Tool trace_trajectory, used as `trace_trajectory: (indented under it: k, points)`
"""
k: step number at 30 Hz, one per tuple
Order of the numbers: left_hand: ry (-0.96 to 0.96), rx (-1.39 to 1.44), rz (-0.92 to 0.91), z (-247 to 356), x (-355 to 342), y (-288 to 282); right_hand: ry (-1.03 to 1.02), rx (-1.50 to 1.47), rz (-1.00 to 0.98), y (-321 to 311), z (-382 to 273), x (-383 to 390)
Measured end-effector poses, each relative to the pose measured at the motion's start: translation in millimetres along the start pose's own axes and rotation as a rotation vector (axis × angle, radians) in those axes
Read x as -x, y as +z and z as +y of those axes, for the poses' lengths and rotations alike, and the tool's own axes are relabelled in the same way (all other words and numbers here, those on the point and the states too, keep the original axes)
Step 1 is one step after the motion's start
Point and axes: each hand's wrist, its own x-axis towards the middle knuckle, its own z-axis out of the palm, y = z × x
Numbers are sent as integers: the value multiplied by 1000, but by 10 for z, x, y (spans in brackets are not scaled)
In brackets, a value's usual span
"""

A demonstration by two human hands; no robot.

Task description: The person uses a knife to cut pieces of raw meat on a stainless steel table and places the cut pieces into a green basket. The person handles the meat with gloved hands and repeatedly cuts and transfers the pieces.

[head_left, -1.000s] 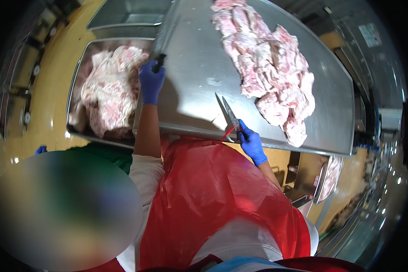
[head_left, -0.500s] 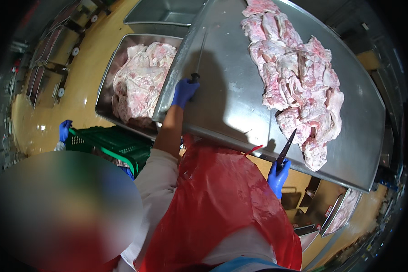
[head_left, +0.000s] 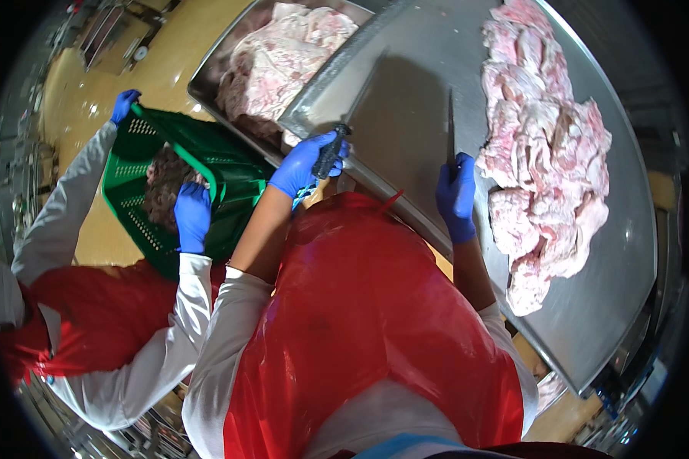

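Note:
My gloved left hand (head_left: 302,168) is closed round the dark handle of a sharpening steel (head_left: 332,155). Its thin rod points away over the near left of the metal table. In my gloved right hand (head_left: 457,200), fingers wrapped round its handle, is a knife (head_left: 451,122). The narrow dark blade points away from me, a short gap to the right of the steel and not touching it. Right of the knife, pale pink raw meat pieces (head_left: 547,153) lie overlapping in a long pile, apart from both hands.
The steel table (head_left: 582,329) fills the right side, its raised edge before me. Beyond its left edge stands a metal tub (head_left: 207,84) of raw meat. At my left a co-worker in blue gloves (head_left: 193,218) holds a green perforated basket (head_left: 126,222) with meat inside.
My right hand has brought the knife away from the meat pile, leftward toward the steel, its blade now pointing straight away. The co-worker's basket shows more fully, tilted. My view has shifted.

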Motion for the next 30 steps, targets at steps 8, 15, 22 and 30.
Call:
trace_trajectory:
  k: [8,15,22,30]
  points:
    - [473,-587,203,-350,150,213,-138,96,-26,772,-202,-5]
    - [1006,-1017,234,530,662,997,-629,62,261,671,-1007,-787]
    - [1294,-1145,170,842,1050,1396,-780,345,332,276,-1547,-1414]
    - [1235,-1078,115,895,1005,1152,-44,335,369,209,-511,-1215]
